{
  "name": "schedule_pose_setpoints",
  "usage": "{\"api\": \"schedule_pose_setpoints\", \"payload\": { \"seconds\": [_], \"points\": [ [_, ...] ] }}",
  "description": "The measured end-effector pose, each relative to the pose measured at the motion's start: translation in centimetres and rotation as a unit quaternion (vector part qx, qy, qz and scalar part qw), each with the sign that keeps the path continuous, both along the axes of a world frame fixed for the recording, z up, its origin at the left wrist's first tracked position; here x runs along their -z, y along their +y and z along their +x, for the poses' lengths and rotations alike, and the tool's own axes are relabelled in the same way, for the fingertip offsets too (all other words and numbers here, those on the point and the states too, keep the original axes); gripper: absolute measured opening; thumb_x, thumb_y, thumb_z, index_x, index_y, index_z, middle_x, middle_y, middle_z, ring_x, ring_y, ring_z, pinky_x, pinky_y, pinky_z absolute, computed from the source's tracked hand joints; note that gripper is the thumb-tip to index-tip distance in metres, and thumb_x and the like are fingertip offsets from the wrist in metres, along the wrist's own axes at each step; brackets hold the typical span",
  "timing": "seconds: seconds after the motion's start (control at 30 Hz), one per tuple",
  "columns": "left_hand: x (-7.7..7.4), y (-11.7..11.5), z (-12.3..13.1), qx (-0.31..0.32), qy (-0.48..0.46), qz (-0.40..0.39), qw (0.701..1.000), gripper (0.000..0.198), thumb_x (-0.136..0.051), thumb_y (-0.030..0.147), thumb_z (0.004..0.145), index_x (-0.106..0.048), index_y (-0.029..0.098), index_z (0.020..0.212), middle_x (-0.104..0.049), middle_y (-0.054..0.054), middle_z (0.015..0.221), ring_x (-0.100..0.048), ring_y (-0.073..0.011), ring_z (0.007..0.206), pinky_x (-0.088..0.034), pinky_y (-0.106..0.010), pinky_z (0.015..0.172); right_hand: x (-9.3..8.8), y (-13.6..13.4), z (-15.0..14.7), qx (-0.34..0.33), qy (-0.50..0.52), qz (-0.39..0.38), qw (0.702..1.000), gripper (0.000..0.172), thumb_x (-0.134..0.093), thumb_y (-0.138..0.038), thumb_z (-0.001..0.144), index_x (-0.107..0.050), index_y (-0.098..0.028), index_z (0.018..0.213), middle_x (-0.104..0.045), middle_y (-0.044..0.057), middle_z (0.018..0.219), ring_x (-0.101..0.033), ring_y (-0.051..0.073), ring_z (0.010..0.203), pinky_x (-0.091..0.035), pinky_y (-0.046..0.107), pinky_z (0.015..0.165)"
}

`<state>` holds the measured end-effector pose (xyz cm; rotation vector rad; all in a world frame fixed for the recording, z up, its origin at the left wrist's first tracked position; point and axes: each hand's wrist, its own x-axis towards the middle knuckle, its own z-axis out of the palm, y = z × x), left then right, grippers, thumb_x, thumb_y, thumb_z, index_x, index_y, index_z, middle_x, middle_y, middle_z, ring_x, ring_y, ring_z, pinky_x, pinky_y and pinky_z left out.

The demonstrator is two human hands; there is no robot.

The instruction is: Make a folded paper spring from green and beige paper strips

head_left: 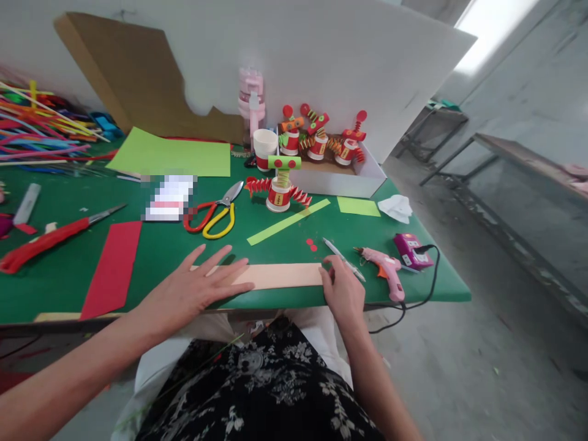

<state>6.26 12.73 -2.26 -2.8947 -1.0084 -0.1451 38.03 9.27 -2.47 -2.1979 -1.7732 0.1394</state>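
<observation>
Green counter (pixel 404 288), pretty cluttered. A peach paper strip (pixel 280 275) lies along the near edge, with a red paper strip (pixel 113 269) to its left. Mid-counter there are red-and-yellow scissors (pixel 214 214), a light green strip (pixel 287 222) and a paper cup figure (pixel 279 190). On the right, a pink glue gun (pixel 386 269) sits just beside a pen (pixel 344 260). At the back are a green sheet (pixel 172 153), a white box (pixel 340 177) and, far left, a heap of pipe cleaners (pixel 37 131).

Peach paper strip (pixel 280 275) matt, smooth; table cover (pixel 184 245) green, felt-like; glue gun (pixel 388 269) glossy pink plastic.
</observation>
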Motion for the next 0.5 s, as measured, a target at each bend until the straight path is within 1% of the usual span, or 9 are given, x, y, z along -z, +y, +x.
{"api": "schedule_pose_setpoints", "payload": {
  "seconds": [0.07, 0.13, 0.17, 0.2, 0.23, 0.3, 0.33, 0.4, 0.5],
  "points": [
    [0.2, 0.1, -0.1, 0.000, -0.004, 0.003, 1.000, 0.064, -0.041, 0.013, 0.097, -0.033, 0.057, 0.143, -0.043, 0.008, 0.155, -0.037, -0.0303, 0.144, -0.026, -0.066, 0.113, -0.4, -0.4, 0.0, 0.008, -0.027, 0.049, 0.998, 0.018, -0.047, -0.020, 0.094, -0.063, -0.020, 0.104, -0.068, 0.006, 0.091, -0.061, 0.021, 0.073, -0.041, 0.031, 0.062],
    [0.5, 0.2, -0.2, 0.004, -0.009, 0.008, 1.000, 0.067, -0.038, 0.010, 0.097, -0.030, 0.058, 0.144, -0.043, 0.009, 0.155, -0.036, -0.0293, 0.144, -0.026, -0.065, 0.113, -0.9, -1.2, -0.8, -0.016, -0.043, 0.146, 0.988, 0.024, -0.042, -0.018, 0.096, -0.064, -0.017, 0.102, -0.069, 0.011, 0.097, -0.063, 0.024, 0.086, -0.046, 0.037, 0.075],
    [0.7, 0.3, -0.3, 0.005, -0.014, 0.013, 1.000, 0.068, -0.036, 0.009, 0.097, -0.030, 0.058, 0.144, -0.043, 0.009, 0.155, -0.037, -0.0289, 0.144, -0.026, -0.065, 0.113, -1.1, -1.6, -1.7, -0.051, -0.042, 0.197, 0.978, 0.026, -0.040, -0.018, 0.097, -0.065, -0.016, 0.103, -0.069, 0.013, 0.102, -0.063, 0.026, 0.096, -0.047, 0.041, 0.084],
    [0.9, 0.3, -0.4, 0.007, -0.021, 0.018, 1.000, 0.068, -0.033, 0.009, 0.097, -0.030, 0.058, 0.144, -0.044, 0.009, 0.154, -0.038, -0.0286, 0.144, -0.026, -0.064, 0.113, -1.3, -2.1, -2.7, -0.114, -0.033, 0.233, 0.965, 0.029, -0.038, -0.017, 0.097, -0.065, -0.016, 0.108, -0.069, 0.014, 0.109, -0.061, 0.026, 0.105, -0.045, 0.044, 0.095],
    [1.1, 0.3, -0.5, 0.013, -0.028, 0.025, 0.999, 0.067, -0.032, 0.009, 0.098, -0.032, 0.058, 0.144, -0.046, 0.009, 0.154, -0.039, -0.0284, 0.143, -0.026, -0.064, 0.112, -1.3, -2.5, -4.0, -0.211, -0.025, 0.242, 0.947, 0.032, -0.037, -0.019, 0.098, -0.063, -0.016, 0.117, -0.068, 0.014, 0.117, -0.057, 0.025, 0.116, -0.040, 0.046, 0.105],
    [1.5, 0.4, -0.7, 0.022, -0.039, 0.033, 0.998, 0.061, -0.030, 0.013, 0.099, -0.038, 0.055, 0.142, -0.047, 0.008, 0.153, -0.041, -0.0281, 0.142, -0.027, -0.063, 0.113, -1.1, -3.1, -6.4, -0.409, -0.036, 0.172, 0.895, 0.046, -0.039, -0.035, 0.099, -0.050, -0.014, 0.138, -0.059, 0.014, 0.138, -0.043, 0.025, 0.136, -0.029, 0.048, 0.118],
    [1.8, 0.5, -0.8, 0.027, -0.046, 0.036, 0.998, 0.059, -0.029, 0.014, 0.099, -0.041, 0.054, 0.141, -0.047, 0.008, 0.152, -0.042, -0.0281, 0.141, -0.027, -0.062, 0.112, -0.9, -3.3, -7.4, -0.449, -0.045, 0.130, 0.883, 0.055, -0.040, -0.043, 0.099, -0.044, -0.010, 0.144, -0.053, 0.014, 0.146, -0.036, 0.025, 0.142, -0.026, 0.047, 0.120],
    [2.1, 0.6, -0.9, 0.032, -0.054, 0.037, 0.997, 0.062, -0.028, 0.011, 0.096, -0.044, 0.053, 0.139, -0.047, 0.009, 0.152, -0.042, -0.0282, 0.141, -0.028, -0.062, 0.112, -0.4, -3.4, -8.6, -0.443, -0.048, 0.070, 0.893, 0.073, -0.042, -0.054, 0.097, -0.036, 0.000, 0.146, -0.043, 0.019, 0.153, -0.030, 0.028, 0.146, -0.022, 0.044, 0.123],
    [2.3, 0.7, -0.9, 0.031, -0.067, 0.049, 0.996, 0.076, -0.027, 0.001, 0.089, -0.040, 0.055, 0.142, -0.049, 0.010, 0.151, -0.046, -0.0281, 0.138, -0.029, -0.063, 0.112, 0.0, -3.4, -8.7, -0.411, -0.037, 0.022, 0.911, 0.085, -0.044, -0.062, 0.094, -0.032, 0.004, 0.147, -0.036, 0.024, 0.155, -0.027, 0.030, 0.148, -0.020, 0.044, 0.124]
  ]
}}
